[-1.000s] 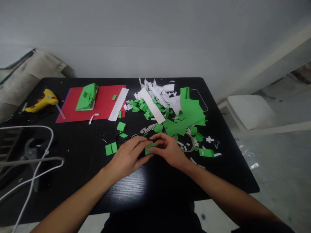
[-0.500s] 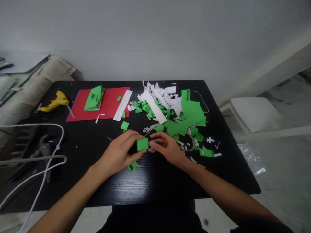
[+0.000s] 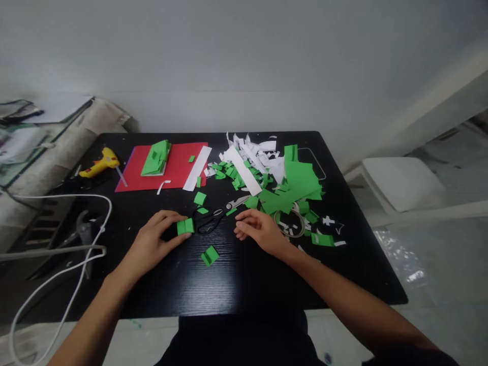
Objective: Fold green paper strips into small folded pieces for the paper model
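Observation:
My left hand [image 3: 155, 237] pinches a small folded green paper piece [image 3: 185, 226] between thumb and fingers, low over the black table. Loosely curled, my right hand [image 3: 263, 231] hovers with its fingers a little apart and nothing visible in them. Between the hands lies a pair of black-handled scissors [image 3: 218, 212], its blades toward the paper pile. Nearer me is another folded green piece [image 3: 210, 255]. Beyond my left hand rests a green square [image 3: 200, 198]. A roll of tape [image 3: 292, 235] sits just right of my right hand, partly covered by scraps.
Green and white paper scraps [image 3: 244, 170] heap at the table's back middle. Larger green sheets [image 3: 301, 179] lie right of them. On a red sheet [image 3: 177, 168] rests a green folded stack [image 3: 157, 158]. A yellow glue gun [image 3: 101, 163], pliers [image 3: 84, 231] and a white cable [image 3: 109, 211] occupy the left.
My left hand has moved left and down with the green paper piece, away from my right hand, uncovering the scissors handles. My right hand stays nearly in place. The view has shifted slightly.

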The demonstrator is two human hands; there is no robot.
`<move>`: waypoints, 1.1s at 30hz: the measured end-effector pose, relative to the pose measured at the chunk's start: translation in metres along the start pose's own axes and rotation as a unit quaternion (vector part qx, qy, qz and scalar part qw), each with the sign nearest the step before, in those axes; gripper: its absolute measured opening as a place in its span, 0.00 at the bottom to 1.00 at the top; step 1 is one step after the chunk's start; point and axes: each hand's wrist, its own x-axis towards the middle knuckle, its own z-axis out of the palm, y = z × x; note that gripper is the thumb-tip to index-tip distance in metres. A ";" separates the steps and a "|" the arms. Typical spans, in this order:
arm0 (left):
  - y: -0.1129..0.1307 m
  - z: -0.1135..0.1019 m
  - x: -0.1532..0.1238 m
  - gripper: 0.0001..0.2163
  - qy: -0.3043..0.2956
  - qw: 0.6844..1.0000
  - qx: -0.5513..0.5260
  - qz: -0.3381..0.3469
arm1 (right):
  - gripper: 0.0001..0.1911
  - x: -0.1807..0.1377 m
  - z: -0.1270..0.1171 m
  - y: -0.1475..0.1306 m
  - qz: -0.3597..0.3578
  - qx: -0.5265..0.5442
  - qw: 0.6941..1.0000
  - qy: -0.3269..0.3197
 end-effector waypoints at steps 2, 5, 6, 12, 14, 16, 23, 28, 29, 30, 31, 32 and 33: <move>-0.003 0.002 0.000 0.20 -0.009 1.000 0.000 -0.007 | 0.16 0.000 0.000 0.000 0.000 -0.004 1.000 -0.001; -0.005 0.004 0.000 0.20 -0.023 1.000 0.002 -0.015 | 0.15 0.000 -0.001 0.001 -0.001 -0.008 1.000 -0.002; -0.006 0.004 0.001 0.20 -0.025 1.000 0.001 -0.016 | 0.15 0.000 -0.001 0.001 -0.002 -0.009 1.000 -0.003; -0.003 0.002 0.006 0.17 -0.042 0.999 0.015 -0.010 | 0.14 0.000 0.000 0.002 -0.005 -0.015 1.000 -0.009; -0.003 0.001 0.006 0.15 -0.045 0.999 0.031 0.001 | 0.14 0.000 0.000 0.001 -0.007 -0.016 1.000 -0.010; -0.003 0.000 0.004 0.14 -0.036 0.998 0.041 0.015 | 0.14 0.000 0.000 0.001 -0.009 -0.015 1.000 -0.010; 0.021 -0.008 0.001 0.12 0.039 0.996 0.013 0.076 | 0.18 -0.004 0.003 0.000 -0.005 0.013 1.000 -0.022; 0.060 0.003 0.016 0.14 0.027 0.988 -0.020 0.149 | 0.23 -0.010 0.011 -0.004 0.078 0.092 0.987 -0.110; 0.067 0.007 0.020 0.14 0.024 0.986 -0.025 0.162 | 0.23 -0.011 0.013 -0.005 0.087 0.106 0.983 -0.125; 0.073 0.012 0.024 0.15 0.014 0.983 -0.030 0.179 | 0.23 -0.013 0.014 -0.006 0.093 0.114 0.980 -0.138; 0.079 0.016 0.027 0.14 0.010 0.980 -0.033 0.196 | 0.23 -0.014 0.014 -0.007 0.096 0.123 0.978 -0.141; 0.083 0.021 0.029 0.15 -0.001 0.978 -0.029 0.207 | 0.22 -0.015 0.015 -0.008 0.097 0.127 0.977 -0.142; 0.087 0.024 0.031 0.14 -0.006 0.975 -0.026 0.219 | 0.22 -0.015 0.014 -0.009 0.096 0.129 0.977 -0.143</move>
